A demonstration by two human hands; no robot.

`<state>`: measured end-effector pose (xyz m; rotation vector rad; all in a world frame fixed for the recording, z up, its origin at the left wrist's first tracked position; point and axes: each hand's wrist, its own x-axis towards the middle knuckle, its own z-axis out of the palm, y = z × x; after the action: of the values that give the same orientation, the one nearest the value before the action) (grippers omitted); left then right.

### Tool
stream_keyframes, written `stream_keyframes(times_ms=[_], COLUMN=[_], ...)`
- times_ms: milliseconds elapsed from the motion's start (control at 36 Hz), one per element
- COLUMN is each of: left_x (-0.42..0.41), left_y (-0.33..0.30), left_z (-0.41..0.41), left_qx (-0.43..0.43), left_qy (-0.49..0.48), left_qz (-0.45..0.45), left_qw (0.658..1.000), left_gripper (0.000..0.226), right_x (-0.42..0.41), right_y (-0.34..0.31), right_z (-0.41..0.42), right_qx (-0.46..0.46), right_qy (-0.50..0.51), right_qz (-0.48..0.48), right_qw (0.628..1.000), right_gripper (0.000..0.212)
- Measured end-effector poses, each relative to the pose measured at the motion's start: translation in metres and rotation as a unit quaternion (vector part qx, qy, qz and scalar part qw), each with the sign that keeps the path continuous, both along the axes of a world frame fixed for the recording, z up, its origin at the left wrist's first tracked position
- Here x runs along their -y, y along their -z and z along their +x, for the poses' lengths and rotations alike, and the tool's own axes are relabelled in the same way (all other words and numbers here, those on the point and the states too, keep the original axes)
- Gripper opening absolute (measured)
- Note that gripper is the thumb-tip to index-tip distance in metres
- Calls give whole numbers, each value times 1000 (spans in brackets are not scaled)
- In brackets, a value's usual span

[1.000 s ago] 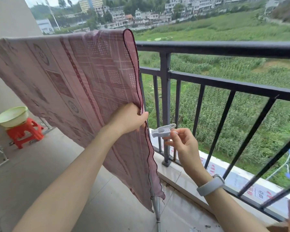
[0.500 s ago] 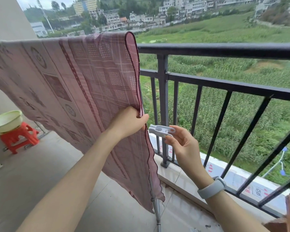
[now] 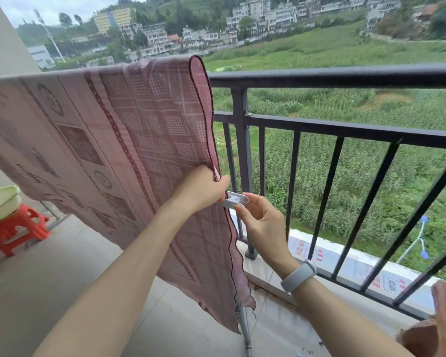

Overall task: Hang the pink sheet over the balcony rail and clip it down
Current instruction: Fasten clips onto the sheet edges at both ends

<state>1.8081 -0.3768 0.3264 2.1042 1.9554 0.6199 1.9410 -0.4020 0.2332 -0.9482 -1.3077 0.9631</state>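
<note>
The pink sheet (image 3: 119,155) hung draped over the balcony rail (image 3: 332,77), its patterned side facing the balcony. The person's left hand (image 3: 200,188) gripped the sheet's right edge partway down, while the right hand (image 3: 262,222) pinched a white clip (image 3: 236,200) between thumb and fingers, its tip meeting that edge just below the left hand. A red stool (image 3: 16,231) with a pale basin (image 3: 0,202) on it stood behind.

The sheet (image 3: 129,155) is pink with a darker checked and medallion print and a dark scalloped hem; it hangs draped over the rail (image 3: 332,76), its right edge falling loose toward the floor. A white plastic clip (image 3: 236,200) lies level at that edge, about halfway down, touching the cloth.
</note>
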Motion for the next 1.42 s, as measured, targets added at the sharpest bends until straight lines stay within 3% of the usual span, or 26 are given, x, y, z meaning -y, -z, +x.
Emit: stream_keyframes(times_ms=[111, 194, 250, 333, 472, 611, 750, 917, 1028, 1167, 1278, 1417], left_x=[18, 37, 50, 67, 87, 117, 165, 252, 302, 332, 336, 333], left_y=[2, 20, 45, 95, 183, 248, 293, 332, 350, 367, 381, 387], left_z=[0, -3, -7, -8, 10, 63, 141, 226, 266, 303, 315, 312], left_qx=[87, 144, 110, 56, 17, -16, -42, -111, -135, -175, -217, -214], left_qy=[6, 5, -13, -26, 53, 146, 250, 394, 472, 539, 560, 567], left_qz=[7, 92, 195, 267, 177, 5, -113, -222, -263, -260, -260, -266], left_qw=[996, 985, 975, 962, 983, 989, 961, 885, 830, 782, 756, 750], left_gripper=[54, 40, 22, 24, 36, 50, 55, 61, 61, 63, 65, 64], right_x=[2, 7, 13, 24, 62, 140, 243, 373, 434, 454, 450, 442], right_y=[11, 18, 25, 46, 102, 171, 220, 257, 261, 260, 268, 281], right_z=[3, 7, 12, 23, 52, 104, 171, 238, 274, 326, 355, 366], right_qx=[30, 59, 83, 133, 235, 294, 323, 358, 373, 382, 414, 461], right_qy=[-32, -32, -19, 29, 140, 225, 317, 404, 463, 493, 467, 401], right_qz=[-7, 5, 15, 9, -35, -131, -270, -451, -526, -585, -615, -628], right_qw=[999, 998, 996, 991, 961, 920, 850, 710, 608, 518, 481, 481], right_gripper=[32, 46, 48, 37, 30, 39, 32, 30, 30, 38, 51, 45])
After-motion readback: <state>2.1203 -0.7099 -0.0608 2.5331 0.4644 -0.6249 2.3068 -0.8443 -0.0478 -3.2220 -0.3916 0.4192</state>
